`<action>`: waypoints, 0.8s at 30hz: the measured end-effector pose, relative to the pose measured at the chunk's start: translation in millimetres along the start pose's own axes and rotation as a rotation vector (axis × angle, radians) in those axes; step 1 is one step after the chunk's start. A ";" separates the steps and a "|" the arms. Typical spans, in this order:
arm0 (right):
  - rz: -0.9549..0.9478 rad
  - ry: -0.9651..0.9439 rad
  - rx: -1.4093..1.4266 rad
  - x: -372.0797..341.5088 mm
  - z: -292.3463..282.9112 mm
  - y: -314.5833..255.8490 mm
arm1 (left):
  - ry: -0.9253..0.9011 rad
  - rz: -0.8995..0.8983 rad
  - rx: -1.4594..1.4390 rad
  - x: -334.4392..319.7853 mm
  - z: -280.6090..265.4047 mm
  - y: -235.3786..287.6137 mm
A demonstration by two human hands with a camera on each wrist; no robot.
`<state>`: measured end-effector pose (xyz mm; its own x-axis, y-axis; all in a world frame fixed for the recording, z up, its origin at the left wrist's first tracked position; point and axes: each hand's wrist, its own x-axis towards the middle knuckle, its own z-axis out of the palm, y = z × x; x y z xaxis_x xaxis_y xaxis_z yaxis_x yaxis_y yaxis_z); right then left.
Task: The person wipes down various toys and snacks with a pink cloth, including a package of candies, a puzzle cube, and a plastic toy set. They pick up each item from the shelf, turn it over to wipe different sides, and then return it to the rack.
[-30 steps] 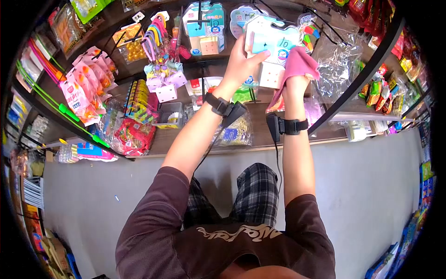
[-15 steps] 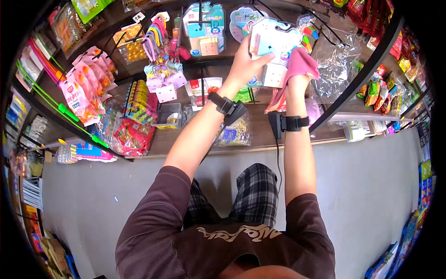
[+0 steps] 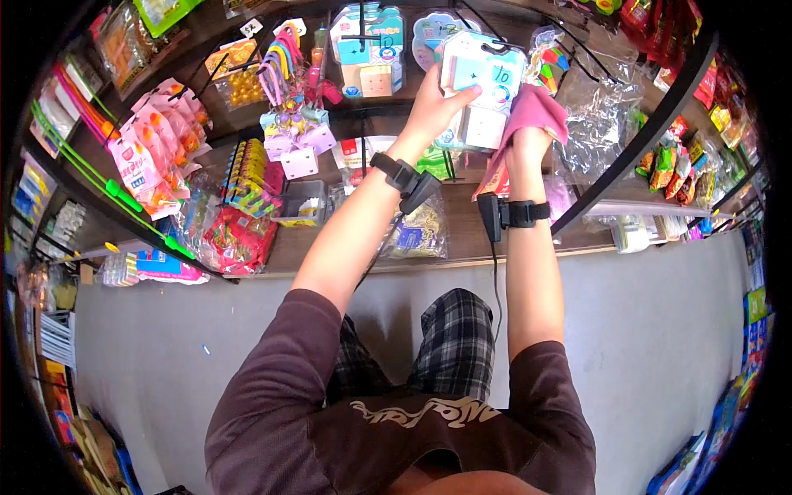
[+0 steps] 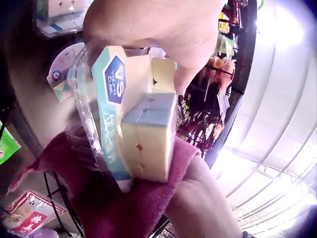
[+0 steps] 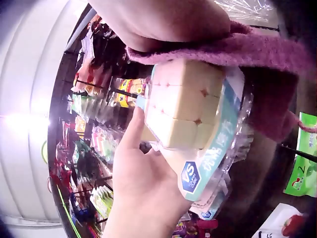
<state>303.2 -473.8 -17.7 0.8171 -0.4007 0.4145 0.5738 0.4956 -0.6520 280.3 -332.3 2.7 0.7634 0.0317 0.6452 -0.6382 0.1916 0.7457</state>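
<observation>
My left hand (image 3: 433, 109) grips the left side of a clear blister pack (image 3: 501, 73) with a blue-and-white card marked 10, its thumb across the front. A pastel puzzle cube (image 5: 190, 101) bulges from the pack's lower part. In my right hand (image 3: 528, 153) is a pink cloth (image 3: 538, 114), draped over the fingers and lying against the pack's right side. The left wrist view shows the cloth (image 4: 116, 208) close along the cube's underside (image 4: 148, 144). Most of the right hand's fingers are hidden by the cloth.
Another cube pack (image 3: 367, 51) hangs on a hook to the left, beside keychains with lilac charms (image 3: 297, 148). Clear plastic bags (image 3: 602, 115) hang at right, near a slanting black shelf post (image 3: 635, 124). A grey bin (image 3: 300, 206) stands on the lower shelf.
The pack shifted slightly right, then back left and a little down, turning a bit in the left hand. The right hand and cloth stay nearly in place beside it.
</observation>
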 end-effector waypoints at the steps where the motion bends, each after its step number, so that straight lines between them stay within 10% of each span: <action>1: 0.005 -0.005 0.003 -4.1 -1.0 -1.3 | 0.004 0.029 0.044 2.5 -5.2 -7.5; 6: 0.096 0.075 0.103 -24.0 -8.7 -22.8 | 0.143 0.066 0.530 2.1 -5.0 7.6; 15: 0.369 0.181 0.133 -84.1 5.5 -51.0 | 0.201 0.074 0.306 18.1 -25.4 -37.5; 19: 0.347 0.062 0.108 -98.7 -0.9 -56.4 | 0.575 0.423 0.750 -5.5 -57.8 -9.4; 24: 0.361 -0.032 0.091 -121.5 -25.8 -40.0 | 0.739 0.329 0.786 7.0 -119.9 -28.5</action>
<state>179.5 -464.8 -58.4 0.9683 -0.1640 0.1884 0.2495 0.6681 -0.7010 315.8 -219.9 -34.0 0.2519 0.5900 0.7671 -0.5060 -0.5954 0.6241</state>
